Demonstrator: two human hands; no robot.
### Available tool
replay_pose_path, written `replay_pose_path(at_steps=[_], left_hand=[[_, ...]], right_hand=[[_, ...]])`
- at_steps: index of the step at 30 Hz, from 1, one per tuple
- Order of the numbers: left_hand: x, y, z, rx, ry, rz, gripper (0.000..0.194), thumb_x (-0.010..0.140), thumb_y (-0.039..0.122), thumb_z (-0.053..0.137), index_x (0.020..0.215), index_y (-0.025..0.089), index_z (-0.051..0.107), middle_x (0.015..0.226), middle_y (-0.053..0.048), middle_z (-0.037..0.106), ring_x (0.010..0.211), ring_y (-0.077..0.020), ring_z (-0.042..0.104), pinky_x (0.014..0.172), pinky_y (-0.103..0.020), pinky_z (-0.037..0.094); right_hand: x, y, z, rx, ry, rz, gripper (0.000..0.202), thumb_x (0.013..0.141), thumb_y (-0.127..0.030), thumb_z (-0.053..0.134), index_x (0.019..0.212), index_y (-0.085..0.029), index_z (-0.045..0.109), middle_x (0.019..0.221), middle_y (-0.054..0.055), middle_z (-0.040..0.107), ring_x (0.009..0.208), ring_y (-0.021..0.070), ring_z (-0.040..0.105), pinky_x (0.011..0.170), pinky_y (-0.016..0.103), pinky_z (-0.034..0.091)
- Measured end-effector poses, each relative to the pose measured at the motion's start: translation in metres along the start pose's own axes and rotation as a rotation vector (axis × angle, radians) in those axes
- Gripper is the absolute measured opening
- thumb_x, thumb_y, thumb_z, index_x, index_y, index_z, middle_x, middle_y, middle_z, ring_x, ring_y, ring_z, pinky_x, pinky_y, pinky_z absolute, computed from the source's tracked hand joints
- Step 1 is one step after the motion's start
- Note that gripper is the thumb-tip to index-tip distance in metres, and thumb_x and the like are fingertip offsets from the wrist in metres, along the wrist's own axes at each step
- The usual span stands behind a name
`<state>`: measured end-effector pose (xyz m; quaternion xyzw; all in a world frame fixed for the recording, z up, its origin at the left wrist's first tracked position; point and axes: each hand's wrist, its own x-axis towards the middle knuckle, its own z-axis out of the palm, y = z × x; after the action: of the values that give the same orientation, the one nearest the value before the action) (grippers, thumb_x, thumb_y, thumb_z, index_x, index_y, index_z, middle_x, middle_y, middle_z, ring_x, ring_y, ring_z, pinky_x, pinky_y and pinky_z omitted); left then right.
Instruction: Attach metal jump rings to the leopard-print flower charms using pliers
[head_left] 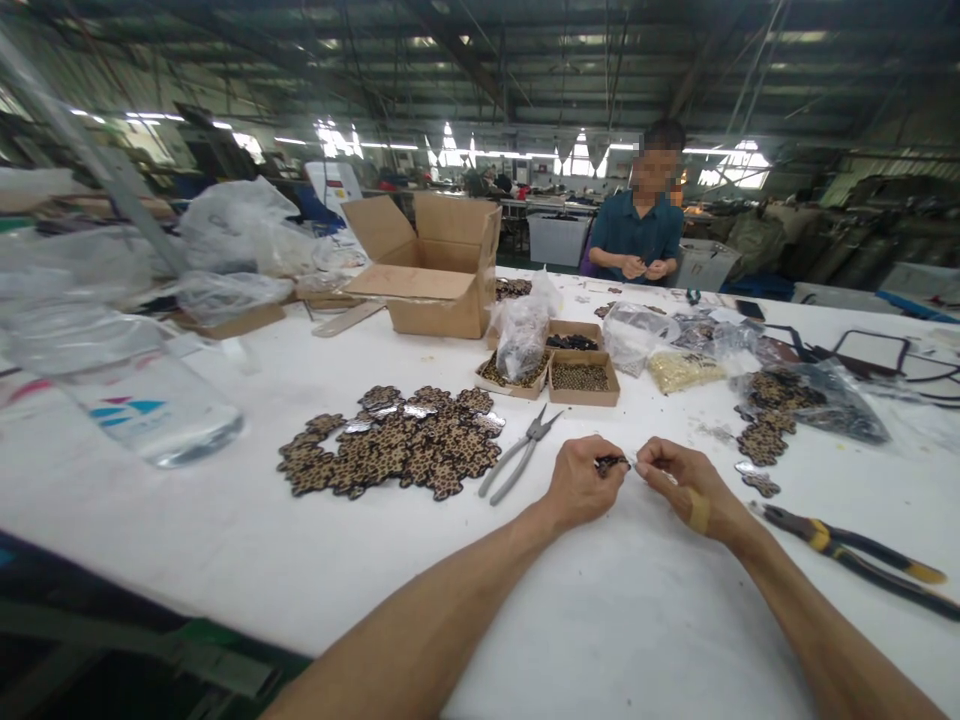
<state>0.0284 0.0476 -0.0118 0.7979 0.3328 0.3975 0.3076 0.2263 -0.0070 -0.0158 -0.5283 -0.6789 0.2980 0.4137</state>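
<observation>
My left hand (589, 482) is closed around a leopard-print patch (611, 464), folded or seen edge-on between the fingers. Just to its right, my right hand (686, 485) pinches with thumb and forefinger at something tiny by the patch's edge, too small to make out. A strip of yellowish tape (699, 511) is wrapped on the right hand. Left of my hands lie grey-handled pliers (523, 455), and beyond them a spread pile of leopard-print patches (405, 445). Yellow-and-black pliers (847, 550) rest by my right forearm.
Ahead stand small cardboard trays of beads (583, 378) and a large open carton (439, 270). Bags of small parts (684, 370) and more patches (763, 440) lie to the right. A large clear water bottle (142, 400) lies left. Across the table sits another person (637, 235).
</observation>
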Motion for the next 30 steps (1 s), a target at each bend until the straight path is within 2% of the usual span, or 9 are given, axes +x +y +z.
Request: replay_pose_path(at_steps=[8,13,16,18,21,26,30], left_hand=[[0.001,0.002,0.000,-0.015,-0.013,0.016,0.012,0.081,0.023,0.065,0.083,0.017,0.075,0.080,-0.005,0.071,0.071,-0.0142,0.060,0.065,-0.024,0.045],[0.003,-0.003,0.000,-0.172,-0.088,-0.065,0.013,0.080,0.024,0.066,0.084,0.015,0.075,0.079,-0.005,0.073,0.070,-0.0131,0.062,0.063,-0.022,0.045],[0.004,-0.007,-0.001,-0.278,-0.150,-0.125,0.015,0.080,0.025,0.067,0.085,0.013,0.076,0.073,-0.005,0.072,0.065,-0.0120,0.061,0.061,-0.021,0.044],[0.005,-0.008,-0.001,-0.327,-0.164,-0.158,0.017,0.079,0.026,0.067,0.084,0.012,0.076,0.071,-0.005,0.071,0.063,-0.0115,0.060,0.058,-0.021,0.044],[0.006,-0.008,-0.002,-0.394,-0.178,-0.204,0.020,0.077,0.028,0.070,0.084,0.011,0.076,0.069,-0.006,0.071,0.060,-0.0107,0.059,0.057,-0.020,0.044],[0.004,-0.008,-0.003,-0.428,-0.205,-0.279,0.025,0.073,0.033,0.074,0.083,0.010,0.077,0.067,-0.005,0.069,0.054,-0.0089,0.054,0.050,-0.019,0.040],[-0.001,-0.008,-0.001,-0.452,-0.190,-0.351,0.027,0.071,0.034,0.076,0.085,0.011,0.079,0.067,-0.005,0.070,0.053,-0.0084,0.053,0.050,-0.020,0.041]], right_hand=[[0.001,0.004,0.002,0.020,0.006,0.012,0.027,0.093,-0.046,0.061,0.087,-0.019,0.061,0.081,0.003,0.061,0.074,0.0170,0.053,0.066,0.028,0.042],[0.001,0.008,0.000,0.212,-0.059,0.102,0.033,0.091,-0.051,0.064,0.089,-0.018,0.062,0.073,0.001,0.057,0.065,0.0142,0.049,0.058,0.027,0.038],[0.001,0.009,-0.001,0.332,-0.110,0.145,0.034,0.089,-0.052,0.066,0.092,-0.017,0.062,0.075,0.002,0.059,0.066,0.0146,0.052,0.060,0.027,0.041],[0.001,0.008,-0.001,0.357,-0.096,0.142,0.035,0.086,-0.051,0.070,0.097,-0.018,0.063,0.082,0.004,0.063,0.072,0.0163,0.056,0.064,0.029,0.045],[0.000,0.004,0.001,0.314,-0.025,0.095,0.037,0.083,-0.049,0.074,0.102,-0.019,0.065,0.091,0.006,0.066,0.081,0.0194,0.059,0.072,0.031,0.048],[-0.004,-0.009,0.003,0.090,0.020,-0.015,0.029,0.091,-0.048,0.064,0.088,-0.020,0.066,0.077,0.003,0.063,0.074,0.0187,0.056,0.069,0.031,0.045],[-0.010,-0.021,0.009,-0.072,0.046,-0.072,0.027,0.096,-0.046,0.056,0.087,-0.021,0.063,0.076,0.003,0.061,0.073,0.0196,0.055,0.068,0.032,0.044]])
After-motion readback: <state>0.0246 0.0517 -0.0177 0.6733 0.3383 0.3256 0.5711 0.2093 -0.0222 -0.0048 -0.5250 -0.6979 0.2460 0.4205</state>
